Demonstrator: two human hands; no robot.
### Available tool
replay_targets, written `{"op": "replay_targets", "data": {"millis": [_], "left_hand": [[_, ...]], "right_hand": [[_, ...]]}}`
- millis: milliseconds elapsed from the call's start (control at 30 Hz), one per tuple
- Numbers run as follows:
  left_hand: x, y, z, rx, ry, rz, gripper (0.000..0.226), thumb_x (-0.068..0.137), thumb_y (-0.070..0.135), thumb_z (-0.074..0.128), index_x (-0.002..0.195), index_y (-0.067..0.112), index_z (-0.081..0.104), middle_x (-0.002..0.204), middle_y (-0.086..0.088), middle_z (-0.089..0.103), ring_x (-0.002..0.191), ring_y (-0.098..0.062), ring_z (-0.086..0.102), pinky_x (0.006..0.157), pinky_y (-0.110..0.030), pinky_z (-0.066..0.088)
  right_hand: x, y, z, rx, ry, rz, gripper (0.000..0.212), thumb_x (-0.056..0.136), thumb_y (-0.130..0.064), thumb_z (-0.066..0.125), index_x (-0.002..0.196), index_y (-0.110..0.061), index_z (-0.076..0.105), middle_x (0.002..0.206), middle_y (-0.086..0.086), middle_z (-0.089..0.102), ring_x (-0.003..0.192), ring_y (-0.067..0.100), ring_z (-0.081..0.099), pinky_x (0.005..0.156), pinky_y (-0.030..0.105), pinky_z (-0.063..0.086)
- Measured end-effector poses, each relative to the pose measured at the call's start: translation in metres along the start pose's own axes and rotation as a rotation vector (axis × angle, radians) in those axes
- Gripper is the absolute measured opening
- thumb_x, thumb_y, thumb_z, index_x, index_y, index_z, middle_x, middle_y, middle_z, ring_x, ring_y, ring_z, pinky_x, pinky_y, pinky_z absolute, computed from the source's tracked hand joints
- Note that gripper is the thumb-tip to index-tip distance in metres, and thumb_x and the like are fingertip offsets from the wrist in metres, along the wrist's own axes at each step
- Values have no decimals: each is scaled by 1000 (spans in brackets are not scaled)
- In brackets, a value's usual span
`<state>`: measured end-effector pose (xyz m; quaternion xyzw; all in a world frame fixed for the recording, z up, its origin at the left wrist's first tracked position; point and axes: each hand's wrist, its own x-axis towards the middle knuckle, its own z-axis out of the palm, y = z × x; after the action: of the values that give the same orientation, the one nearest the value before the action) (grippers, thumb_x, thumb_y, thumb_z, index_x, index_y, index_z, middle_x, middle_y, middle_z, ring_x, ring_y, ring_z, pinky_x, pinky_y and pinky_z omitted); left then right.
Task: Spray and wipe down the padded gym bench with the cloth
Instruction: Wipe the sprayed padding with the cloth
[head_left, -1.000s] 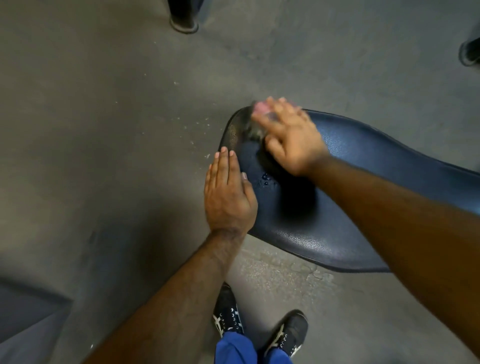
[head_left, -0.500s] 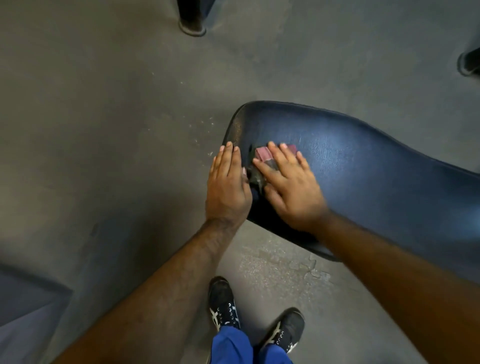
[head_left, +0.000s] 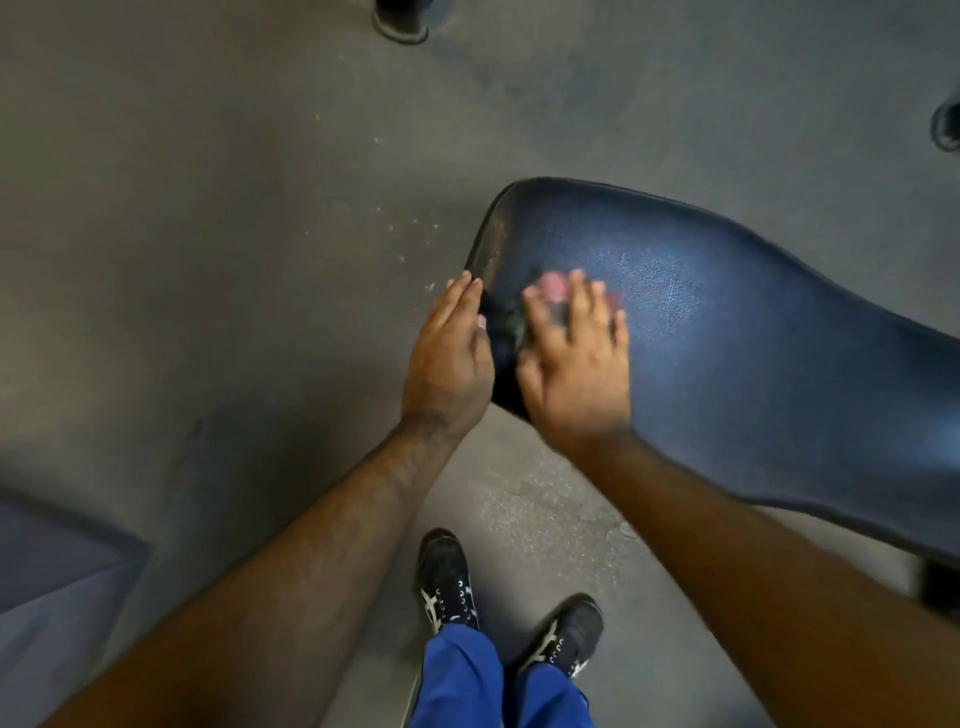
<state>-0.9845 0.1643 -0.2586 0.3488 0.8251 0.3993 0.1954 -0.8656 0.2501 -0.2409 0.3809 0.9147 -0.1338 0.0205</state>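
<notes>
The right hand has swung back toward the bench's rounded end w/ the cloth: a sec ago it was up at the far tip, half a sec ago nearer the near edge, now it sits mid-pad and is motion-blurred, so the stroke looks live. Fingers spread flat, pressing the pinkish cloth onto the vinyl; only a bit of cloth peeks past the fingertips at 12 o'clock of the palm. The left hand has barely moved: fingers straight and together, laid along the bench edge at 9 o'clock of the right hand, prob. steadying the pad. The droplets seen a sec ago aren't visible now, so this end seems wiped; the long stretch running off to 3–4 o'clock likely remains. Around: grey floor w/ pale specks near the bench tip, black shoes at 6 o'clock, a dark post base at 12 o'clock. No spray bottle in view. Nothing blocks the pad; the left hand sits close to the wiping path.
</notes>
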Motion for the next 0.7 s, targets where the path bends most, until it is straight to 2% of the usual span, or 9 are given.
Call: {"op": "replay_targets", "data": {"millis": [67, 100, 200, 233, 367, 467, 600, 633, 700], "left_hand": [[-2, -5, -7, 34, 27, -15, 48, 98, 17, 36, 143, 3, 44, 151, -11, 41, 145, -21, 30, 120, -34, 22], [-2, -8, -12, 59, 30, -14, 48, 97, 18, 36, 142, 3, 45, 150, -12, 42, 144, -23, 31, 120, -35, 23], [0, -17, -23, 133, 17, -11, 50, 97, 22, 37, 143, 4, 45, 150, -11, 43, 143, -23, 33, 119, -36, 25], [1, -18, -28, 153, 21, -13, 50, 98, 24, 37, 143, 4, 44, 150, -11, 43, 143, -23, 33, 119, -35, 26], [4, -17, -41, 185, 46, -32, 51, 98, 27, 36, 144, 6, 43, 150, -10, 44, 142, -23, 34, 117, -39, 29], [3, -19, -50, 207, 58, -49, 54, 97, 32, 35, 143, 7, 44, 150, -10, 44, 142, -24, 34, 116, -41, 31], [-5, -16, -59, 181, 113, -86, 48, 93, 23, 44, 138, 6, 50, 147, -13, 47, 137, -26, 40, 113, -35, 32], [-9, -16, -59, 164, 118, -105, 47, 93, 20, 44, 138, 6, 50, 147, -12, 46, 137, -25, 40, 114, -33, 32], [-12, -15, -59, 160, 121, -116, 49, 91, 17, 43, 138, 6, 49, 147, -12, 46, 137, -24, 40, 115, -32, 31]], "right_hand": [[-4, 9, -4, -39, -87, -290, 63, 93, -43, 35, 155, -31, 32, 166, 14, 17, 154, 34, 11, 124, 52, 7], [10, 18, -10, -42, -67, -336, 62, 93, -42, 36, 154, -30, 35, 165, 15, 19, 153, 34, 14, 124, 53, 10], [57, 3, -12, 17, -27, -5, 64, 92, -45, 30, 154, -35, 30, 167, 12, 13, 154, 32, 7, 124, 52, 6], [65, -12, -8, -1, -37, 23, 65, 91, -45, 30, 155, -36, 29, 167, 11, 9, 155, 30, 4, 124, 50, 3], [86, -10, -22, -111, -120, -302, 61, 92, -45, 34, 152, -37, 36, 168, 6, 12, 155, 25, 6, 124, 47, 5], [84, -21, -20, -93, -110, -150, 63, 90, -47, 30, 151, -35, 39, 167, 7, 15, 155, 28, 8, 124, 49, 6], [45, -16, -10, -166, -166, -552, 60, 90, -48, 34, 147, -33, 46, 163, 7, 27, 153, 29, 18, 123, 49, 9], [50, -3, -16, -165, -152, -556, 60, 91, -48, 36, 148, -33, 44, 164, 8, 26, 152, 30, 18, 123, 50, 10], [56, 5, -21, -56, -107, -337, 62, 91, -47, 37, 151, -33, 39, 165, 11, 22, 153, 33, 15, 123, 54, 12]]}}
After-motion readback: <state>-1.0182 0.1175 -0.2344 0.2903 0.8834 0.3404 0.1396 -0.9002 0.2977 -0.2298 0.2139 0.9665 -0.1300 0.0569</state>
